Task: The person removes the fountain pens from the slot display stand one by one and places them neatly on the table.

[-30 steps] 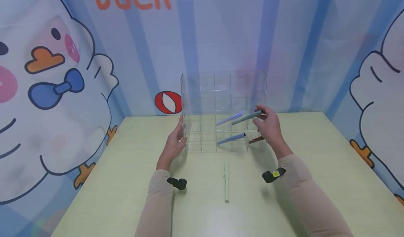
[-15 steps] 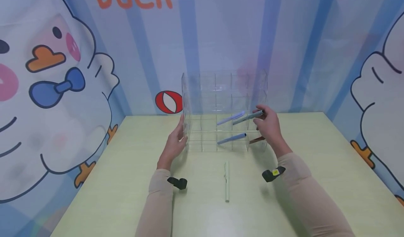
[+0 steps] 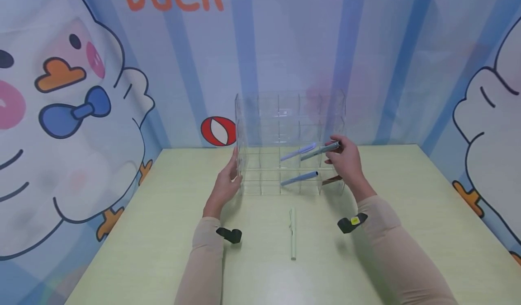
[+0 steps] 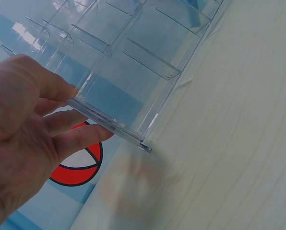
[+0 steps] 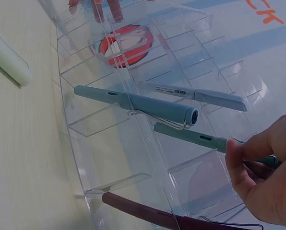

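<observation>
A clear plastic rack with small compartments (image 3: pixel 269 169) stands at the back of the table. Its left side panel is held by my left hand (image 3: pixel 223 188), thumb inside and fingers outside in the left wrist view. With thumb and fingers, my right hand (image 3: pixel 348 162) pinches the capped end of a dark green pen (image 5: pixel 191 136), which lies slanted over the upper row at the right. Beside it leans a light purple pen (image 3: pixel 299 152). A blue pen (image 5: pixel 157 108) and a dark red pen (image 5: pixel 148 213) rest in the lower row, the red one partly behind my right hand in the head view.
A pale green pen (image 3: pixel 293 235) lies lengthwise on the light wooden table (image 3: pixel 171 251) in front of the rack. Behind the table hangs a blue striped cloth (image 3: pixel 293 47) printed with cartoon ducks. A small black camera is strapped on each wrist.
Both hands stay nearly in place, and the pens keep their positions. The whole head view shifts very slightly. My right fingers move a little on the dark green pen.
</observation>
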`<act>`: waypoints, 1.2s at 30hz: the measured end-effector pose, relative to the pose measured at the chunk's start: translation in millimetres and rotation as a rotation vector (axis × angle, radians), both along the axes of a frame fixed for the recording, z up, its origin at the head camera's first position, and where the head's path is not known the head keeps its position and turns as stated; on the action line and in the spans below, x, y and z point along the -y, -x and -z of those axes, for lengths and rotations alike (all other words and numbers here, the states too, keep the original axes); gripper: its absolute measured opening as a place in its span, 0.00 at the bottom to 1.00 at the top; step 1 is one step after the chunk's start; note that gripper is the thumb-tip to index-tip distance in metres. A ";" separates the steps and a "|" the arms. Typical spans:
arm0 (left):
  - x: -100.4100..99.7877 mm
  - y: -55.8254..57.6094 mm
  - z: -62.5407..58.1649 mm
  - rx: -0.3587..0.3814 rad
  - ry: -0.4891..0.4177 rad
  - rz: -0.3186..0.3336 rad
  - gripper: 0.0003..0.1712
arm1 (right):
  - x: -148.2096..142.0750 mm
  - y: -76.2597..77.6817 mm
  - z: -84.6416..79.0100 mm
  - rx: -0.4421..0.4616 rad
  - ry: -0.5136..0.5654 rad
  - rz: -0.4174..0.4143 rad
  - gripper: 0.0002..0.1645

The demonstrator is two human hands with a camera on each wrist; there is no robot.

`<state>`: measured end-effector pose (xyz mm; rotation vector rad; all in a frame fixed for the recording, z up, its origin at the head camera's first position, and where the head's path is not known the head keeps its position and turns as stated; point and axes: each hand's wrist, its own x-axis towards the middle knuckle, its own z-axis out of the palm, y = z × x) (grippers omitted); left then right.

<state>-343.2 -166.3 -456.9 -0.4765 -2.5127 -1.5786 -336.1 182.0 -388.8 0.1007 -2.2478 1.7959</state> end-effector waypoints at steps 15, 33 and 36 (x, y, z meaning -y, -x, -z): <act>0.3 0.5 -0.4 -0.012 -0.003 0.008 0.53 | 0.9 -0.5 2.2 -0.016 -0.008 0.021 0.30; 1.2 -0.3 -0.2 -0.016 0.010 0.004 0.52 | -0.8 -5.2 -3.3 -0.177 0.173 0.162 0.29; 1.8 -0.3 1.2 -0.014 0.014 -0.003 0.53 | -2.5 -6.6 -4.9 -0.242 0.260 0.185 0.31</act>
